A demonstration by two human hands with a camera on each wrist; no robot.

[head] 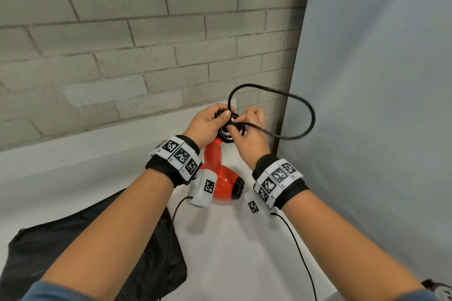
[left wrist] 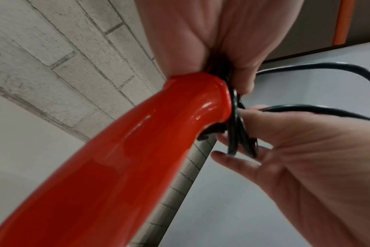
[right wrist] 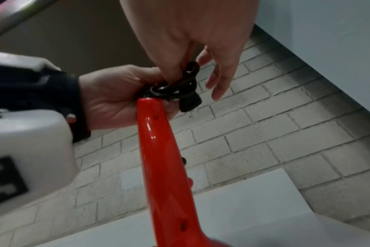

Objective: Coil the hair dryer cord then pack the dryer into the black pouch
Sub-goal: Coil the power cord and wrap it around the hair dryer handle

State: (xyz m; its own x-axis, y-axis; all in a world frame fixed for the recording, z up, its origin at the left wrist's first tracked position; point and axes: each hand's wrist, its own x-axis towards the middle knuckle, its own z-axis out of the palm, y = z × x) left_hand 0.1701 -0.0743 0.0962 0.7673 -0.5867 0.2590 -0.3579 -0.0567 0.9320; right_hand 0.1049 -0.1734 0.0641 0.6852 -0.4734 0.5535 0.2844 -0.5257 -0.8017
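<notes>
A glossy red hair dryer [head: 223, 184] stands head-down on the white table [head: 234, 252], its handle [left wrist: 120, 150] [right wrist: 161, 158] rising to both hands. My left hand [head: 210, 121] [right wrist: 116, 98] grips several small loops of the black cord [head: 228, 129] bunched at the handle's top end. My right hand [head: 247, 129] [left wrist: 296, 150] pinches the cord beside those loops. A large free loop of cord [head: 303, 107] [left wrist: 327, 66] arcs up and to the right. The black pouch [head: 61, 249] lies flat at the lower left, partly under my left forearm.
A grey brick wall [head: 122, 32] runs close behind the table. A pale grey panel [head: 379, 105] stands along the right side. Thin black sensor cables [head: 300, 256] trail from both wristbands across the table.
</notes>
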